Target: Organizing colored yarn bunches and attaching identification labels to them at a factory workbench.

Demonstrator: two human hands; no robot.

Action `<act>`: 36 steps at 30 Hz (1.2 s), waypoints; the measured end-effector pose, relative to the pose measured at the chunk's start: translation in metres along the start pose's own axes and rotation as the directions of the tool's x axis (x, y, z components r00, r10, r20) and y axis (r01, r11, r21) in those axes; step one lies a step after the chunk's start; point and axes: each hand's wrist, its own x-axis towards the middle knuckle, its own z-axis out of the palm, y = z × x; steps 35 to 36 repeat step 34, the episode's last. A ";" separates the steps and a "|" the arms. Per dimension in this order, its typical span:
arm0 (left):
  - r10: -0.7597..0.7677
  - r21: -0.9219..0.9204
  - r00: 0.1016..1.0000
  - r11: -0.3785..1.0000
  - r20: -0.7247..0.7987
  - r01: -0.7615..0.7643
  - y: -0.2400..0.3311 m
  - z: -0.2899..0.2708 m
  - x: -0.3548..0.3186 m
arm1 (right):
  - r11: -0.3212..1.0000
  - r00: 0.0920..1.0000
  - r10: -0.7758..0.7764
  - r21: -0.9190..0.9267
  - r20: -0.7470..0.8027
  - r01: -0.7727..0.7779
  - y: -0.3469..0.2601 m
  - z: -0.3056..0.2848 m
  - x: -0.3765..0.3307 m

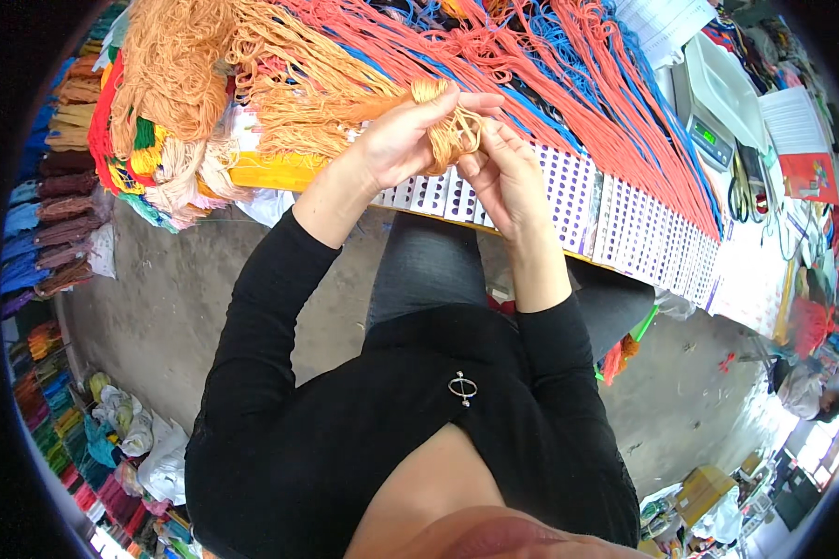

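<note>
A small bundle of golden-orange thread is up between my two hands, above the table's near edge. My left hand is curled round it, thumb on top and fingers behind. The thumb and fingers of my right hand pinch loops at the bundle's right side. To the left of my hands, loose orange thread spreads in a tangled heap across the table. Long coral-red strands with blue strands lie beyond and to the right.
White cards with rows of dark dots line the table's near edge. A digital scale with a white tray and scissors are at the right. Coloured yarn hanks hang at the left. Bags stand on the floor.
</note>
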 end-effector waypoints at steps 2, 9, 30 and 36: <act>-0.023 0.047 0.993 0.999 0.113 0.017 0.002 -0.003 -0.002 | 0.993 0.999 0.039 -0.114 -0.028 -0.042 -0.003 0.009 -0.003; 0.041 0.108 0.999 0.993 -0.013 -0.039 0.003 0.003 -0.007 | 0.923 0.994 -0.103 -0.376 -0.033 0.083 0.001 0.007 -0.006; 0.151 0.161 0.970 0.980 -0.189 -0.121 0.014 0.011 -0.013 | 0.841 0.958 -0.277 -0.500 -0.069 0.207 0.000 0.021 -0.018; 0.143 0.193 0.958 0.977 -0.247 -0.096 0.016 0.022 -0.015 | 0.803 0.956 -0.288 -0.561 -0.064 0.204 0.000 0.018 -0.018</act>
